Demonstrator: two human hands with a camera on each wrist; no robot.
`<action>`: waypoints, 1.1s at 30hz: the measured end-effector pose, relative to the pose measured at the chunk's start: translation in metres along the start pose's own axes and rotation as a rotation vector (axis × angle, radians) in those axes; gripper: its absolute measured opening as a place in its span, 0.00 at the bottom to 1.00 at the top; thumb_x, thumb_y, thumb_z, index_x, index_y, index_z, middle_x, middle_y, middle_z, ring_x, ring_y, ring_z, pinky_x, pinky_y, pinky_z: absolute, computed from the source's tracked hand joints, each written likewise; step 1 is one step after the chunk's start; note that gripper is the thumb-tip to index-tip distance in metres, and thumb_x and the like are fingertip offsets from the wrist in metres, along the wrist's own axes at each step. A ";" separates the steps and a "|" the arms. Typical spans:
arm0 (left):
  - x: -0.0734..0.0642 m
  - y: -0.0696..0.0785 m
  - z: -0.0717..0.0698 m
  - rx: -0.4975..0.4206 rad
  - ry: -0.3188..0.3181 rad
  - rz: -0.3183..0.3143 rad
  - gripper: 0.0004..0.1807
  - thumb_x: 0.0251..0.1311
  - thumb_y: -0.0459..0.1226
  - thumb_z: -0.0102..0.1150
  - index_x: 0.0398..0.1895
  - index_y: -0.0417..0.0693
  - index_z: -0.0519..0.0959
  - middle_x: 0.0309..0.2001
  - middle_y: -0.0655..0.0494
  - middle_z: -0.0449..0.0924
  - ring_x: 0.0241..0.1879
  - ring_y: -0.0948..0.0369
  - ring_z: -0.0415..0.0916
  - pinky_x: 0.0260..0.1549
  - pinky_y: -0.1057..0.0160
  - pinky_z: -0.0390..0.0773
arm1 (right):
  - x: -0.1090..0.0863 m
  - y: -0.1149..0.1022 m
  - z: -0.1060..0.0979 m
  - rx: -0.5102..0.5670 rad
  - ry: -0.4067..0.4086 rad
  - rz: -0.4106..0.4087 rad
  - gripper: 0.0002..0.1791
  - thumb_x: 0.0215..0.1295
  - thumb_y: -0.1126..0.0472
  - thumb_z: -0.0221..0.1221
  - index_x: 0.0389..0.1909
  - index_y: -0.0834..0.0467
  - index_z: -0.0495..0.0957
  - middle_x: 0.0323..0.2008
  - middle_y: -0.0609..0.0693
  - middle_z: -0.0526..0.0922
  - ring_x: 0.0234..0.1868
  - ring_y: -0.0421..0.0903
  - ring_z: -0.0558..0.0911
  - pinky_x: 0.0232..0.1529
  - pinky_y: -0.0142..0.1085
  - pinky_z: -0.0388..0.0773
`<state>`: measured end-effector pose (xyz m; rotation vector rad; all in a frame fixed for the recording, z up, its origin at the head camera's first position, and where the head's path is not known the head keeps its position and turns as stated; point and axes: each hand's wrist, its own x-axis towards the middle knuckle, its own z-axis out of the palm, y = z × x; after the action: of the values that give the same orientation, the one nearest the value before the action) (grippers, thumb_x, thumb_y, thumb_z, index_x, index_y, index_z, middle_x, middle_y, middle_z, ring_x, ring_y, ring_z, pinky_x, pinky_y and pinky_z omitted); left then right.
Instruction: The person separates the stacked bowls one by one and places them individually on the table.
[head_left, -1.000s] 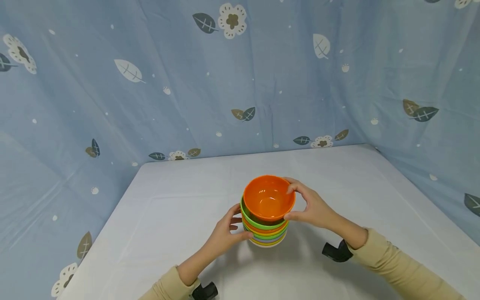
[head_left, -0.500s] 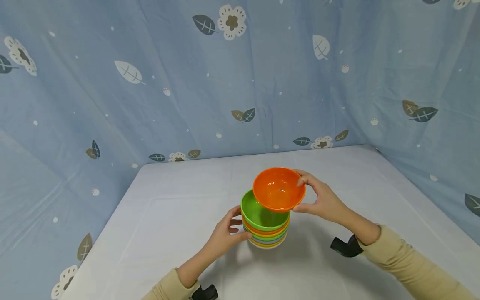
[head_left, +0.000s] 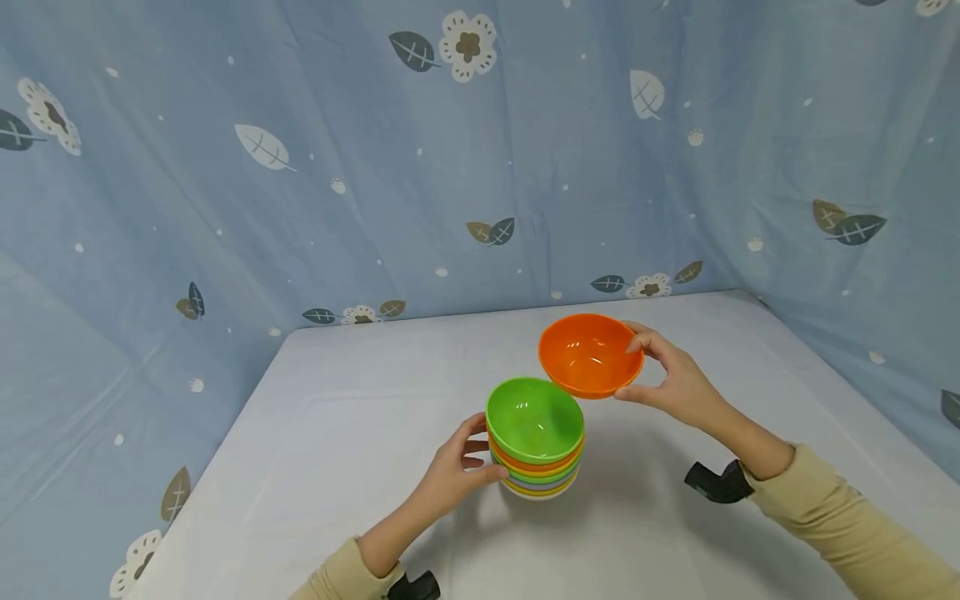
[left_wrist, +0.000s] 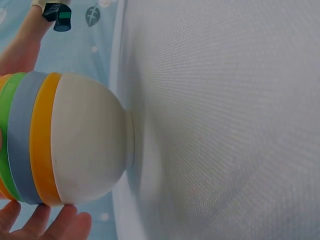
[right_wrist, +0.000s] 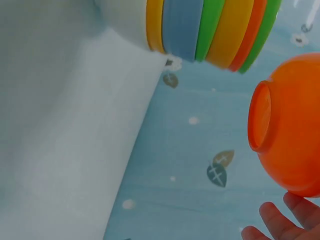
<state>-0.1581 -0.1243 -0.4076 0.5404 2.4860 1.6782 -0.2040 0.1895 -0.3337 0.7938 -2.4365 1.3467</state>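
An orange bowl [head_left: 591,357], mouth tilted toward the head camera, is held by its right rim in my right hand [head_left: 678,383], thumb at the near side and fingers at the far side. In the right wrist view its round foot [right_wrist: 260,116] shows apart from the stack. My left hand [head_left: 453,468] grips the left side of a stack of nested bowls, thumb in front and fingers behind. A green bowl [head_left: 534,417] tops this stack. Below it come orange, yellow, green, blue-grey and yellow-orange rims, and a white bowl [left_wrist: 87,140] at the bottom, its foot right at the tablecloth.
A white cloth [head_left: 360,417] covers the table. Behind it and at both sides hangs a blue curtain [head_left: 375,167] with leaves and flowers. Both wrists carry black camera mounts [head_left: 718,483] below the tan sleeves.
My right hand has lifted the orange bowl out of the stack and moved it up and right, uncovering the green bowl. My left hand has stayed at the stack.
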 end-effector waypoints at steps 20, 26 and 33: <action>0.000 0.001 0.001 0.006 0.007 -0.011 0.40 0.50 0.44 0.67 0.65 0.45 0.59 0.57 0.44 0.68 0.51 0.50 0.72 0.47 0.54 0.76 | 0.007 0.029 -0.020 -0.093 0.045 0.154 0.22 0.50 0.62 0.67 0.40 0.66 0.66 0.64 0.68 0.59 0.60 0.68 0.62 0.53 0.63 0.64; 0.000 -0.001 0.001 0.013 0.011 -0.012 0.40 0.50 0.43 0.66 0.65 0.46 0.59 0.58 0.44 0.68 0.51 0.51 0.72 0.46 0.57 0.76 | 0.009 0.041 -0.026 -0.100 0.053 0.186 0.23 0.52 0.61 0.66 0.39 0.66 0.65 0.64 0.69 0.59 0.61 0.67 0.60 0.56 0.62 0.61; -0.001 0.000 0.002 -0.003 0.010 -0.014 0.40 0.50 0.42 0.66 0.66 0.48 0.59 0.59 0.45 0.67 0.52 0.52 0.72 0.46 0.59 0.76 | 0.009 0.052 -0.032 -0.117 0.059 0.218 0.24 0.52 0.58 0.66 0.40 0.67 0.64 0.64 0.70 0.58 0.62 0.68 0.58 0.57 0.62 0.58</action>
<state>-0.1568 -0.1232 -0.4083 0.5146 2.4881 1.6833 -0.2422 0.2357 -0.3491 0.4650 -2.5873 1.2638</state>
